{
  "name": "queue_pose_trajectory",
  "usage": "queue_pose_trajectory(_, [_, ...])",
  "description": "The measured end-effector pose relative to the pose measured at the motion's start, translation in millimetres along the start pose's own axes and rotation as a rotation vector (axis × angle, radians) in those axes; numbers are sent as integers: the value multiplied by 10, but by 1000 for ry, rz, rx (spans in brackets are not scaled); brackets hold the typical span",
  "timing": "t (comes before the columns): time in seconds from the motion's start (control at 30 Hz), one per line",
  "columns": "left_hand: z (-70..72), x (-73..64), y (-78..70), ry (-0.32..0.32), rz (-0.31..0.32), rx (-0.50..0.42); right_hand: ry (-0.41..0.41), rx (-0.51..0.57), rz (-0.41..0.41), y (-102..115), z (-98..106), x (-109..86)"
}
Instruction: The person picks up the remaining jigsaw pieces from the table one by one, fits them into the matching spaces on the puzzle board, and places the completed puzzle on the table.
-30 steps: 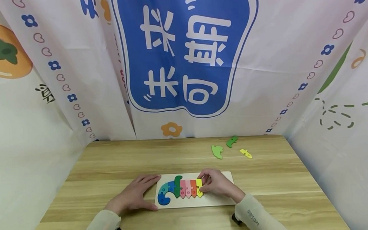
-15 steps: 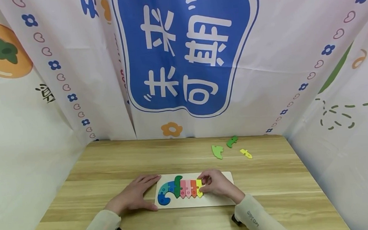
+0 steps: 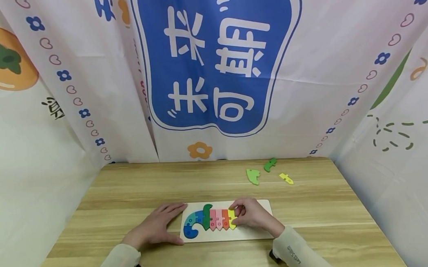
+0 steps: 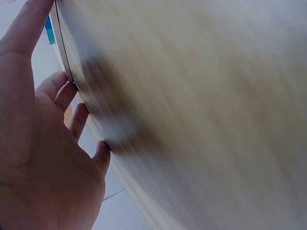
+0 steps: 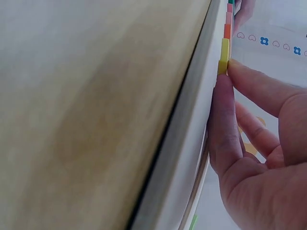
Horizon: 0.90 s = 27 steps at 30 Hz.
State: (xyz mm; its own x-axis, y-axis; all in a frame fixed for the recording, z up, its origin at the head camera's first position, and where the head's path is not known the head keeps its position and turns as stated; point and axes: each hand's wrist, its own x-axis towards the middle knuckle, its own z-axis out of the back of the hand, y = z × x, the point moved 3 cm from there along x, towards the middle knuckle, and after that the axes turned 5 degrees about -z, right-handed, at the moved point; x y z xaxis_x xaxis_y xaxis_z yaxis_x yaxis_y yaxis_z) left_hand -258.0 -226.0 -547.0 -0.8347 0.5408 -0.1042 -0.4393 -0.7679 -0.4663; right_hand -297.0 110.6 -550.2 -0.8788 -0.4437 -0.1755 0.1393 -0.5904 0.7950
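Note:
A pale wooden puzzle board lies flat on the table. Its left half bears a joined row of blue, green, pink and orange puzzle pieces. At the row's right end is a yellow puzzle piece, which my right hand pinches between thumb and fingertips. The right wrist view shows these fingertips right at the yellow piece's end. My left hand rests at the board's left edge, fingers and thumb spread, steadying its corners. In the left wrist view its fingertips touch along the tabletop.
Behind the board, toward the back right, lie a light green puzzle piece, a dark green piece and a second yellow piece. Printed cloth hangs around the wooden table at the back and sides.

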Motion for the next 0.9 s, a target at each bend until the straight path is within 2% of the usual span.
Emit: queue_pose_trajectory(0.9, [1,6,5,8,-2,-13,6,10,-2,13,9,-16])
